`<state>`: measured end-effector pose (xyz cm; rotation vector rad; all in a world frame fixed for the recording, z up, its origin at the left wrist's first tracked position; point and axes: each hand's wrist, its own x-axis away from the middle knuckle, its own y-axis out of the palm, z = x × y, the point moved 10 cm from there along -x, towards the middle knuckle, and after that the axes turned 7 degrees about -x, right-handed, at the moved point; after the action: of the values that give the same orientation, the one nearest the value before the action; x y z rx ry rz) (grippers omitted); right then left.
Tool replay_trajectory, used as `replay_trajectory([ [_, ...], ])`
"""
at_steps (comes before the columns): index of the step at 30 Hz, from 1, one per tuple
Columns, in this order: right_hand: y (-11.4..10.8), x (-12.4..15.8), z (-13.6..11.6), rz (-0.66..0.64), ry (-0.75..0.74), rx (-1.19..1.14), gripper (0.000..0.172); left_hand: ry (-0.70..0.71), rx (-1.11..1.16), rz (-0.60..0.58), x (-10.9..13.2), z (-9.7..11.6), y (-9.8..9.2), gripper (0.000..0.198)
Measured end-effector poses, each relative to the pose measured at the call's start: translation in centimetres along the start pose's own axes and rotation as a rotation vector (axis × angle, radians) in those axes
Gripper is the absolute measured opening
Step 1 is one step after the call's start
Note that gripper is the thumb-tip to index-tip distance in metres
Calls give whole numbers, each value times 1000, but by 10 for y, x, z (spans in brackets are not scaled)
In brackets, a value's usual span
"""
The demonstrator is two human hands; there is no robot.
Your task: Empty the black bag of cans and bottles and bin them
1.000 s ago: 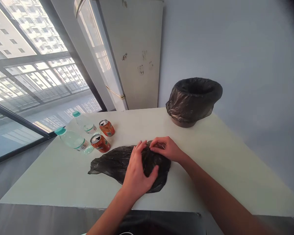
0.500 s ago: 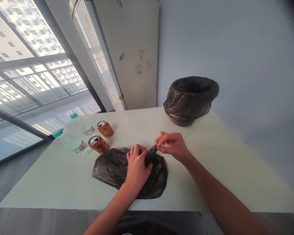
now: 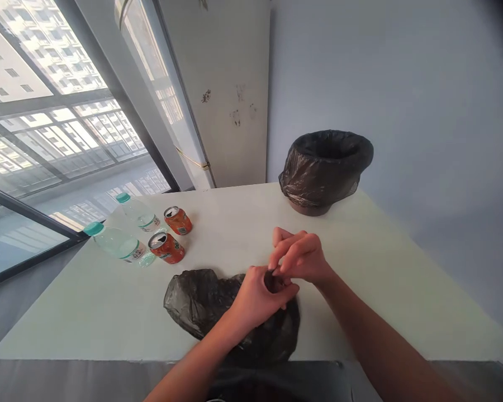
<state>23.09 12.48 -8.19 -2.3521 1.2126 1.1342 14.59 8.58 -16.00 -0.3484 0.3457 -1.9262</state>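
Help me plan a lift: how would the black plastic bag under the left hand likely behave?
The black plastic bag would probably sag floppily, since it lies creased and crumpled on the tabletop. It is likely light for its size, as its film looks thin and partly see-through.

The plastic bag [image 3: 188,304] lies on the table [image 3: 109,324]. The left hand [image 3: 262,296] is over the bag's right half, and the right hand [image 3: 299,259] is at its back right. Behind the bag to the left are a nearer can [image 3: 167,248] and a farther can [image 3: 178,221]; left of the bag, beyond both cans, are a front bottle [image 3: 119,243] and a back bottle [image 3: 138,212]. Behind the bag to the right is a bin [image 3: 309,209] within its liner [image 3: 318,177]. Past the table, behind the bag, is a refrigerator [image 3: 230,67].
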Motion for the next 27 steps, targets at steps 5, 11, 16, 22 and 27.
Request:
replay_trajectory([
  [5,-59,8,8,472,8,-192,28,-72,18,-101,9,-34,1,35],
  [11,15,8,56,1,474,-251,71,-109,65,39,4,-44,-19,43],
  [16,21,16,60,163,491,-508,57,-121,140,-285,10,-39,19,38],
  [22,-73,13,39,615,348,-385,58,-182,72,-577,45,-56,40,33],
  [27,-96,8,23,646,243,-186,49,-253,255,-539,54,-76,24,39],
])
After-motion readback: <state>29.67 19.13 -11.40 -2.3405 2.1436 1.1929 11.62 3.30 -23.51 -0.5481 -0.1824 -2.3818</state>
